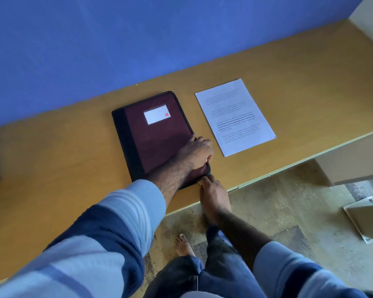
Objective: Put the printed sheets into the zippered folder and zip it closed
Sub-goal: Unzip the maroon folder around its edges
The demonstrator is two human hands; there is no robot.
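Observation:
A maroon zippered folder [157,134] with a black spine and a white label lies flat on the wooden desk [63,179]. My left hand [197,152] grips the folder's near right edge, fingers curled over it. My right hand [213,196] pinches the small zipper pull [200,183] at the folder's near right corner. The printed sheets [235,117] lie face up just to the right of the folder, apart from it.
A blue wall [116,50] runs along the desk's far side. The desk's front edge [267,174] is close to the folder's corner. Below it are a worn floor, my bare foot [183,246] and a cardboard box [366,220] at right.

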